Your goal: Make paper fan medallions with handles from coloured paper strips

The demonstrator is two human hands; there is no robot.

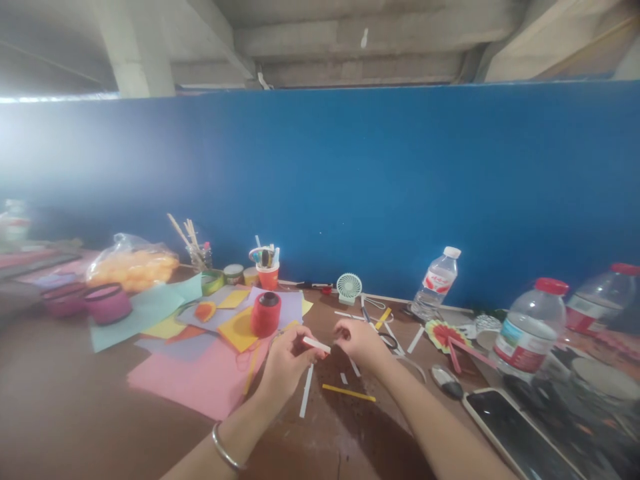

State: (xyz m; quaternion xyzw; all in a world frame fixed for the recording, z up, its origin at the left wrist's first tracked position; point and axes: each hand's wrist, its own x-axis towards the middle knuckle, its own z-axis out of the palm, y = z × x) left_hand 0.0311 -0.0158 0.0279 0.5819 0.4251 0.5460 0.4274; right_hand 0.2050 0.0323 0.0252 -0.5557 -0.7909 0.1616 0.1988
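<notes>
My left hand (pixel 287 363) pinches a short white paper strip (pixel 317 345) between thumb and fingers above the brown table. Close to the strip's right end is my right hand (pixel 361 343), its fingers curled together. Whatever it may hold is hidden. Below the hands lie another white strip (pixel 307 392), a yellow strip (pixel 349 393) and a small white scrap (pixel 343 379). Scissors (pixel 388 341) with black handles rest just beyond my right hand, among more strips. A spool of red thread (pixel 266 315) stands beyond my left hand on coloured paper.
Pink paper (pixel 190 380) and other sheets spread to the left. At the back are a red cup (pixel 268 277) of tools and a small fan (pixel 349 288). Bottles (pixel 531 330), a paper flower (pixel 445 335), a spoon (pixel 447 381) and a phone (pixel 515 427) stand or lie at right.
</notes>
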